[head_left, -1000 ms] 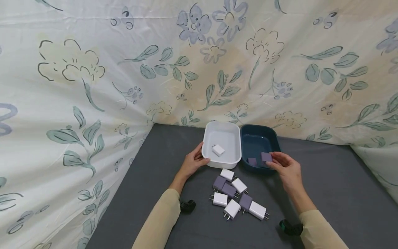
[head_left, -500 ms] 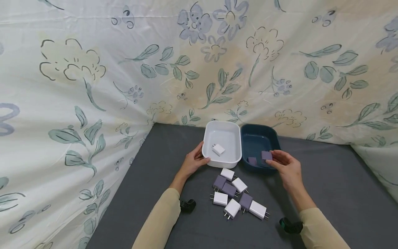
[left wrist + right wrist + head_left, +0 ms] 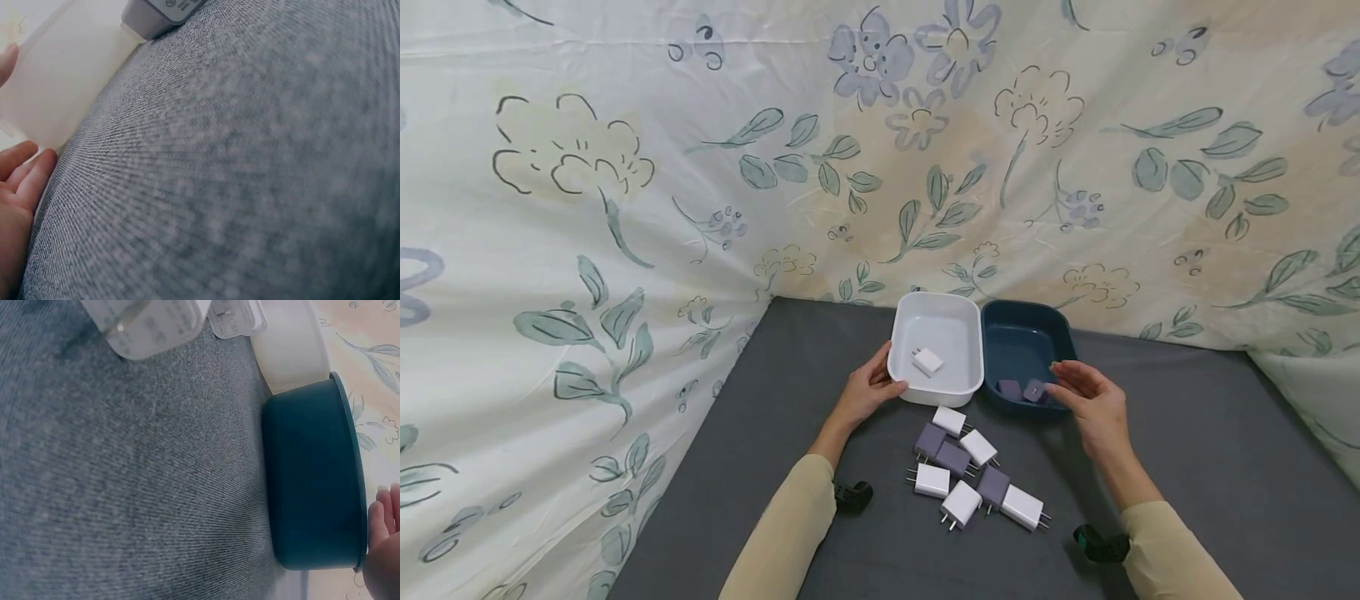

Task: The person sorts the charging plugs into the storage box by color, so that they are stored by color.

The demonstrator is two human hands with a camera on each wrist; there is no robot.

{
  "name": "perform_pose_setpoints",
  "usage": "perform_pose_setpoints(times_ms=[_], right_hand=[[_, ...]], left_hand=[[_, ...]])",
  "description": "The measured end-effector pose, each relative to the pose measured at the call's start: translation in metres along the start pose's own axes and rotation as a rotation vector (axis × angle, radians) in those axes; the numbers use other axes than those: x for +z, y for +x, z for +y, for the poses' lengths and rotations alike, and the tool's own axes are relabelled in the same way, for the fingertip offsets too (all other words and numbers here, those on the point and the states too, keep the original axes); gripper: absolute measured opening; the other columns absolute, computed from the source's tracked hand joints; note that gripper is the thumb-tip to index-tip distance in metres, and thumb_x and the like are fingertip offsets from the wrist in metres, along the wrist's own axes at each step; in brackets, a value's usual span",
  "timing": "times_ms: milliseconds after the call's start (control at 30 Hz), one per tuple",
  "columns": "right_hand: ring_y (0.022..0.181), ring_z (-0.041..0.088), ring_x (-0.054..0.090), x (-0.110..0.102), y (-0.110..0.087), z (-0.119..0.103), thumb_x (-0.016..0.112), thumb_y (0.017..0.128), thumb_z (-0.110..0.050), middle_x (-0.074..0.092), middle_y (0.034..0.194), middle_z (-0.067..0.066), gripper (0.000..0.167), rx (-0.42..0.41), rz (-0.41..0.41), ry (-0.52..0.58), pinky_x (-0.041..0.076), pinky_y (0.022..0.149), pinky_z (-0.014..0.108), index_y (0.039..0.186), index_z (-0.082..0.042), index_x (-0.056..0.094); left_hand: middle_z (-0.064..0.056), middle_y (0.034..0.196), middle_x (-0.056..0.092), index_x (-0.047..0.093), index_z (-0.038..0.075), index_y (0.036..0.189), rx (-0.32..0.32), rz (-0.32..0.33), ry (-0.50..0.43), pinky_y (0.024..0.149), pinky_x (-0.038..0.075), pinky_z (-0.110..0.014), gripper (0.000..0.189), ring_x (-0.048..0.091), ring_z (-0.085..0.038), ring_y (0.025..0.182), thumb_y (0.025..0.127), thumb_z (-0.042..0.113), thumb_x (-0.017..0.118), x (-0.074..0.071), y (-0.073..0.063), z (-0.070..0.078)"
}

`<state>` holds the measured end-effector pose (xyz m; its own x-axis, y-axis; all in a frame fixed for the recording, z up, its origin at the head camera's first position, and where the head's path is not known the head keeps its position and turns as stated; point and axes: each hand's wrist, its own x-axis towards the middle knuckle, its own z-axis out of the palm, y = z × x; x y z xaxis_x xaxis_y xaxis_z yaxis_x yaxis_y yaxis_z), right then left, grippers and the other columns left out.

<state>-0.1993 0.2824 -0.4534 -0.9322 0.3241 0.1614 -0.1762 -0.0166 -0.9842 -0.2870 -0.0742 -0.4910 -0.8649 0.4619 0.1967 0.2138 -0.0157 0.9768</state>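
My left hand holds the near left corner of a white plastic tub, thumb on the front wall and fingers along the side. One white charger plug lies inside that tub. Over the near right rim of a dark teal tub is my right hand, its fingers apart and holding nothing. Just beyond those fingertips a purple charger plug lies tilted in the teal tub, its end face up. Another purple charger plug sits beside it. The right wrist view shows the fingers at the teal rim.
Several white and purple charger plugs lie in a loose group on the dark grey tabletop, in front of the tubs. The tubs stand side by side against a floral curtain that hangs behind and at both sides.
My right hand has let go of the purple charger plug, which has dropped and tipped over in the teal tub. The left hand stays on the white tub.
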Motion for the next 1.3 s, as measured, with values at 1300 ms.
perform_pose_setpoints(times_ms=[1300], right_hand=[[0.100, 0.009, 0.070, 0.011, -0.037, 0.006, 0.073, 0.084, 0.001, 0.073, 0.109, -0.006, 0.047, -0.066, -0.261, -0.083, 0.057, 0.082, 0.017, 0.124, 0.014, 0.054]], left_hand=[[-0.027, 0.153, 0.034, 0.020, 0.004, 0.155, 0.004, 0.003, 0.011, 0.106, 0.046, -0.042, 0.084, 0.040, -0.041, 0.139, 0.089, 0.010, 0.071, 0.000, 0.000, 0.001]])
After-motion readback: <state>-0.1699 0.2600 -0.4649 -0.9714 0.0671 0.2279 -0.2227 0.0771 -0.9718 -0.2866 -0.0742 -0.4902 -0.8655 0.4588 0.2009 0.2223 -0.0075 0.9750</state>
